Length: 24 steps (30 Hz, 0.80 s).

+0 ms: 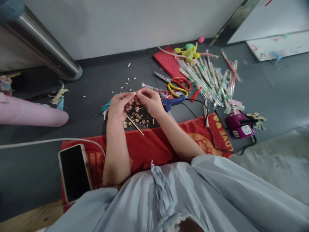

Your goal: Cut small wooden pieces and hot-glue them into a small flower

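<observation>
Pale blue cloth (pixel 135 199) of the person's clothing lies nearest the head camera, overlapping the near edge of a red towel (pixel 154 145). On the towel's left end rests a phone (pixel 74 172) with a dark screen, and a white cable (pixel 55 139) runs onto the towel from its left. Both forearms (pixel 117 151) reach across the towel, and the hands meet beyond its far edge. The left hand (pixel 117 109) pinches a small pale piece (pixel 134 93) between thumb and forefinger, the gap narrow. The right hand (pixel 154 104) brings its thumb and forefinger close together beside that piece; I cannot tell whether they grip it too. Just beyond the towel, under the hands, lie scattered pale bits (pixel 136 115), and a thin wooden stick (pixel 134 124) slants with its near end over the towel's edge. Beyond the towel's right half lie a blue glue gun (pixel 172 101), scissors (pixel 172 79) with red and yellow handles, and farther off a pile of wrapped sticks (pixel 209 77) and a red packet (pixel 165 61). Just right of the towel, which reads LOVE at that end, sits a purple box (pixel 233 124).
</observation>
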{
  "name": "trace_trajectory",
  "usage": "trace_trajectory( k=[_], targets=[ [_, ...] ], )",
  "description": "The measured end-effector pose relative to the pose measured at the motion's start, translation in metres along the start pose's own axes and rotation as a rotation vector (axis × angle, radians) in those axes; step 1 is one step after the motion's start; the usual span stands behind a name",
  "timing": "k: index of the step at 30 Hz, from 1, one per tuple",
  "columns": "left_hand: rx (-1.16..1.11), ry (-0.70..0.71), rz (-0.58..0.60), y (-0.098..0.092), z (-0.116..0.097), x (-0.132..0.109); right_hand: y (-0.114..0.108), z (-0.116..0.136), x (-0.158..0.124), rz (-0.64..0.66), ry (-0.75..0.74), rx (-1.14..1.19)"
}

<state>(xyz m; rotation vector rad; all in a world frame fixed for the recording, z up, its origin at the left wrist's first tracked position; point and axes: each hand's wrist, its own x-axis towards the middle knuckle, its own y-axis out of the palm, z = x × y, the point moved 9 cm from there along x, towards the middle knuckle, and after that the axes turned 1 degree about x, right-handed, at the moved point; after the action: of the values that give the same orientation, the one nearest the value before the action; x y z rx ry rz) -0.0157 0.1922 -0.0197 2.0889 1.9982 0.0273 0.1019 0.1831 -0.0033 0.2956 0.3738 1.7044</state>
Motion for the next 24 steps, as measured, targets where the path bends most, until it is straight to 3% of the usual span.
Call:
trace_trajectory(
  k=[4,13,24],
  targets=[
    [0.021,0.017,-0.003,-0.001,-0.002,-0.001,0.001,-0.004,0.000,0.007,0.037,0.013],
    [0.123,0.206,-0.070,-0.001,-0.030,-0.014,0.001,0.012,-0.002,0.049,-0.039,0.037],
    [0.253,0.339,-0.026,0.004,-0.048,-0.022,0.001,0.018,-0.004,0.109,-0.076,-0.066]
  ],
)
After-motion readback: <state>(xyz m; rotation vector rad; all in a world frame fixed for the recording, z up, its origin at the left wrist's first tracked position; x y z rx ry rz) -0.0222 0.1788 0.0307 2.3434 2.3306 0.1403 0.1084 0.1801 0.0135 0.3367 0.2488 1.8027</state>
